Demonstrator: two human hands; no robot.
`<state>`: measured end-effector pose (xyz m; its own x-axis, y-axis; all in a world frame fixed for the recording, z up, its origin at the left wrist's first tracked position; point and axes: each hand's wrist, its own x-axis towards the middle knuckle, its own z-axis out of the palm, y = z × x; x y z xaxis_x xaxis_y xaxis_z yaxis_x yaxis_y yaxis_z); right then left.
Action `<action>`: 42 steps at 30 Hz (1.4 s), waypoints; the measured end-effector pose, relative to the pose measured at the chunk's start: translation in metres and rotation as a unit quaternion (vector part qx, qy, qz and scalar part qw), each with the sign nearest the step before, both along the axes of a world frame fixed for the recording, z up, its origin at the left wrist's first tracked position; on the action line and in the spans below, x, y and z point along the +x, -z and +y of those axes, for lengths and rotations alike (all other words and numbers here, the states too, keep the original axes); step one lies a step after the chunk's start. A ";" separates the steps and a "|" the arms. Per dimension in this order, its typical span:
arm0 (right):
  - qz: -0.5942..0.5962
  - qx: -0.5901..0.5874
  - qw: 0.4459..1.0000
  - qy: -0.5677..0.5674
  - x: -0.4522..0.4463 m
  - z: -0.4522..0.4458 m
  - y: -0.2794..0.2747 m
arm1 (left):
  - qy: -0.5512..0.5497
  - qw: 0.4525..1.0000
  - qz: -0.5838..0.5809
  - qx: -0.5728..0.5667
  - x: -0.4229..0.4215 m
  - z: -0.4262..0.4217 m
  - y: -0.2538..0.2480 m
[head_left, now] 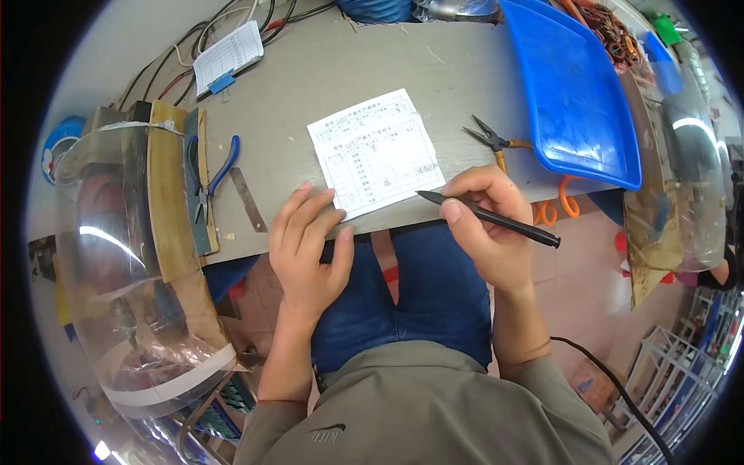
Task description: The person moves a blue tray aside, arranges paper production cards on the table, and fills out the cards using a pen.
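Note:
Two overlapping printed paper forms (376,167) lie near the front edge of the grey table, with handwriting in some boxes. My left hand (308,240) rests at their lower left corner, its fingers stretched out and fingertips touching the paper. Between the thumb and fingers of my right hand (492,217) is a black pen (504,222). Its tip points left, at the lower right part of the top form; whether it touches the paper I cannot tell. Yellow-handled pliers (494,141) lie to the right of the forms.
A blue tray (577,93) sits at the right, beside an orange coiled cord (570,198). Blue-handled pliers (211,182) and a flat metal strip (248,200) lie on the left. Clipped papers (229,58) and cables are at the back left. Clear curved plastic guards flank the table.

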<state>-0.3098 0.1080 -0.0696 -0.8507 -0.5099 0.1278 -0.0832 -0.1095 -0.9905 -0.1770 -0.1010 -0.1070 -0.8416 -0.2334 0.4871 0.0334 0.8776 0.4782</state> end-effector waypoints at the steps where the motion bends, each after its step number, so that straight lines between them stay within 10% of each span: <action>1: 0.010 0.014 1.000 -0.005 -0.002 -0.001 0.001 | -0.002 1.000 0.002 0.003 0.001 -0.001 0.000; 42: 0.097 0.182 0.966 -0.159 -0.039 -0.030 -0.001 | 0.076 0.993 -0.093 -0.003 -0.014 0.007 0.003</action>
<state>-0.3489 0.0779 -0.0688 -0.6218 -0.7825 0.0330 -0.2911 0.1918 -0.9373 -0.1909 -0.0938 -0.1097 -0.9427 -0.0933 0.3204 0.0776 0.8724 0.4825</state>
